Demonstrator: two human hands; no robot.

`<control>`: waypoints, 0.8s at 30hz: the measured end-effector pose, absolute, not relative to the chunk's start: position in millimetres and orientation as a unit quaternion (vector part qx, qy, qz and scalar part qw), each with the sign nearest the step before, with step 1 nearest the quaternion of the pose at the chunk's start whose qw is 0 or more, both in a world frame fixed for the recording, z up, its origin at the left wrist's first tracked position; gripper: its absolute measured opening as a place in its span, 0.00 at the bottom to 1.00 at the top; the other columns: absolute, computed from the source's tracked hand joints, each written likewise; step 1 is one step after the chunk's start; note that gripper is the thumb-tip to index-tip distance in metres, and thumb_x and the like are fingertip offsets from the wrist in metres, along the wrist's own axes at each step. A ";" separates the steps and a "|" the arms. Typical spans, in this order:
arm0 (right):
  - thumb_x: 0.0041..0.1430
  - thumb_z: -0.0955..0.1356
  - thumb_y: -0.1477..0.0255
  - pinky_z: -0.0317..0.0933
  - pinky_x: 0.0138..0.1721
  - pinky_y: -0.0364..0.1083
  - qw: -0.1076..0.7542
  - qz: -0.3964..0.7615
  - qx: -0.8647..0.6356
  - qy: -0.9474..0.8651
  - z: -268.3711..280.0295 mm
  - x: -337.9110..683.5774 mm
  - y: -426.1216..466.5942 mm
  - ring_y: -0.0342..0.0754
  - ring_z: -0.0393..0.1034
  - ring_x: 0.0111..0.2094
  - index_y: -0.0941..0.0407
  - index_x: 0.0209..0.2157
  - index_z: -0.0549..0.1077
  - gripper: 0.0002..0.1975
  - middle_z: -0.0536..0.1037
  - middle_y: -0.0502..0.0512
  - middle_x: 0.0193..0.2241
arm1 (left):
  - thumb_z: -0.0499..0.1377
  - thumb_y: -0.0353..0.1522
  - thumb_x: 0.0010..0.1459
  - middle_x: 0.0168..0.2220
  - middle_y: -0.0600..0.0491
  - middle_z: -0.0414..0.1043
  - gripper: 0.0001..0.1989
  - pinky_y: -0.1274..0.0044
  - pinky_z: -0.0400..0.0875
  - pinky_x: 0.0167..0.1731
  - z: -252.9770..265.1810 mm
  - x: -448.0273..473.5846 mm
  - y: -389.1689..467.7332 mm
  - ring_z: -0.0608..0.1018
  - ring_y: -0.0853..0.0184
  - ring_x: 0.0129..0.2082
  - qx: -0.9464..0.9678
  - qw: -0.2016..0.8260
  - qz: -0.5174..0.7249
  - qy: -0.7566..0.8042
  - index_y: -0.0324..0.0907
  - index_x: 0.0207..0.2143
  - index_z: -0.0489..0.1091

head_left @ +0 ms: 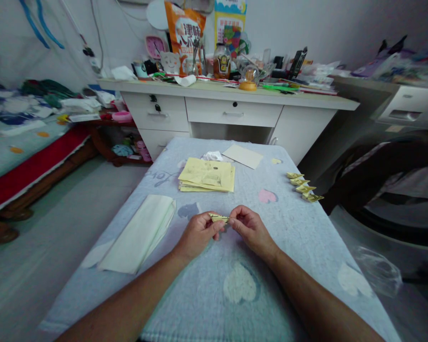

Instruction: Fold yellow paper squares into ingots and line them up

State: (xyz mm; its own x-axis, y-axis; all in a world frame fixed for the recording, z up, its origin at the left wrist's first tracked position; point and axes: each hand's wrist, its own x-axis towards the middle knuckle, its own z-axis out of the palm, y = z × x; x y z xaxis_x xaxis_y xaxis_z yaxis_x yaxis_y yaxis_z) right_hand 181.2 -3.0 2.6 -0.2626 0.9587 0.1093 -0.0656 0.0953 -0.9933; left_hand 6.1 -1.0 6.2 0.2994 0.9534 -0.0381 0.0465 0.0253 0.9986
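From the head view I locate the folded yellow paper piece (219, 218) at mid-surface, raised slightly toward the camera and pinched between the fingertips of both hands. The left hand (200, 231) grips its left end between thumb and fingers; the right hand (248, 230) pinches the right tip, so the hands stand close together, with only the paper bridging them. I judge the piece to be very light, crisp along its creases and soft across single layers; it should not slip much, but it may crumple or tear under excess force. I would take hold at the thick, multi-layered ends and keep pressure low at the narrow point. The fingers hide part of it, so I cannot tell the full fold. Beyond the hands, on the heart-patterned cloth (278, 280), lies a stack of yellow paper sheets (207, 175), with crumpled white tissue (213, 156) and a pale card (243, 156) behind it. A folded pale-green sheet (139, 233) lies left of the left hand, limiting sideways elbow room. Four small folded yellow pieces (299, 182) line the right edge, well apart from the right hand.
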 end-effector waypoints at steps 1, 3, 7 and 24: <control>0.56 0.70 0.61 0.56 0.31 0.42 0.461 0.541 -0.393 -0.583 2.8 181.1 -3.1 0.42 0.62 0.28 0.57 0.30 0.68 0.13 0.68 0.48 0.25 | 0.60 0.38 0.54 0.23 0.55 0.71 0.12 0.81 0.64 0.22 5.1 5.7 -0.8 0.69 0.75 0.19 0.580 0.557 0.401 0.440 0.36 0.28 0.71; 0.56 0.70 0.61 0.55 0.30 0.42 0.446 0.520 -0.406 -0.604 2.9 181.4 -3.3 0.42 0.60 0.27 0.57 0.29 0.68 0.14 0.67 0.48 0.24 | 0.60 0.37 0.55 0.23 0.56 0.70 0.11 0.81 0.64 0.22 3.3 5.1 -0.9 0.69 0.74 0.20 0.593 0.541 0.399 0.444 0.37 0.27 0.71; 0.57 0.69 0.60 0.52 0.28 0.41 0.432 0.491 -0.425 -0.626 3.2 181.6 -4.2 0.41 0.57 0.25 0.57 0.27 0.68 0.15 0.65 0.47 0.22 | 0.59 0.37 0.55 0.22 0.57 0.66 0.12 0.81 0.63 0.23 2.7 3.9 -0.6 0.68 0.74 0.22 0.598 0.537 0.403 0.438 0.37 0.27 0.69; 0.55 0.70 0.61 0.57 0.29 0.41 0.442 0.559 -0.391 -0.582 6.0 182.0 -3.3 0.41 0.63 0.25 0.58 0.30 0.72 0.13 0.71 0.48 0.23 | 0.47 0.39 0.64 0.18 0.61 0.57 0.16 0.81 0.56 0.23 10.6 3.9 -7.3 0.62 0.73 0.20 0.715 0.461 0.302 0.431 0.41 0.25 0.61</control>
